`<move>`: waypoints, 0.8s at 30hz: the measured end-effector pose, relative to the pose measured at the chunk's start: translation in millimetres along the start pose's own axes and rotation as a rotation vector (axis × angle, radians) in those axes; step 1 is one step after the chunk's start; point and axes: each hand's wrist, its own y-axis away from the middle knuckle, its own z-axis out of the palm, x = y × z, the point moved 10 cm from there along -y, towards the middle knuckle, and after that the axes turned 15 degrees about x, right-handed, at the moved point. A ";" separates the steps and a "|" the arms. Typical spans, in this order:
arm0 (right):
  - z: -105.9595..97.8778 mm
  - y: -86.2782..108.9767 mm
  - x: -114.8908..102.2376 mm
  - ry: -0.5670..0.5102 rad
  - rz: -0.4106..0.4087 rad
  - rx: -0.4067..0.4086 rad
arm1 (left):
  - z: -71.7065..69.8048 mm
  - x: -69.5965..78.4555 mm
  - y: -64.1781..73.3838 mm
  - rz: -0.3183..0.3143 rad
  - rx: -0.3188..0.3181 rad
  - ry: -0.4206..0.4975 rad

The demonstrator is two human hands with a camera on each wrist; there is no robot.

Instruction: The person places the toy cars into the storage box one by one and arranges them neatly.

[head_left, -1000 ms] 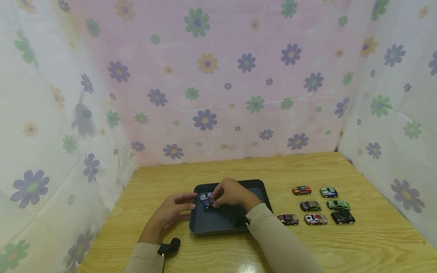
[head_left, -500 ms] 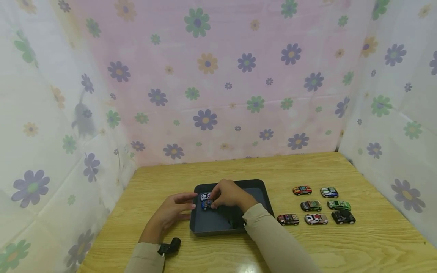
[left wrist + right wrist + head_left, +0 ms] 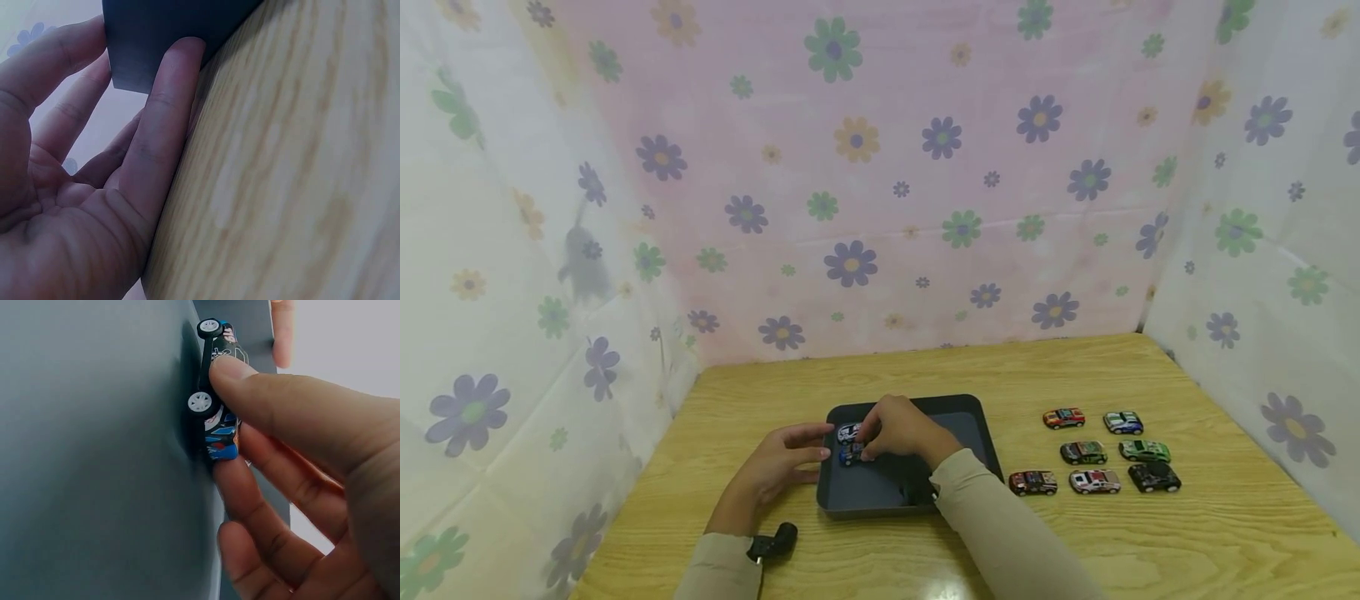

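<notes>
Pinching the blue car (image 3: 850, 454) inside the tray (image 3: 880, 496) at nine o'clock, your right hand (image 3: 904, 432) holds it just beside the white car (image 3: 848, 432), at that one's six o'clock. Your left hand (image 3: 777, 462), fingers spread, touches the tray's nine o'clock wall.

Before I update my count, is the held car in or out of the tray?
In: the right hand holds the blue car inside the tray, per the head view.
</notes>
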 end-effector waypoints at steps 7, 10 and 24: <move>1.8 -0.1 -0.9 0.029 -0.007 0.005 | -0.4 -0.6 -0.6 -0.001 0.006 0.001; 2.5 -0.2 -1.2 0.037 -0.011 0.004 | -0.3 -0.4 -0.5 0.003 0.003 0.002; -1.6 0.1 -6.3 0.046 -0.028 0.012 | -0.5 -0.2 -0.1 0.006 -0.004 -0.003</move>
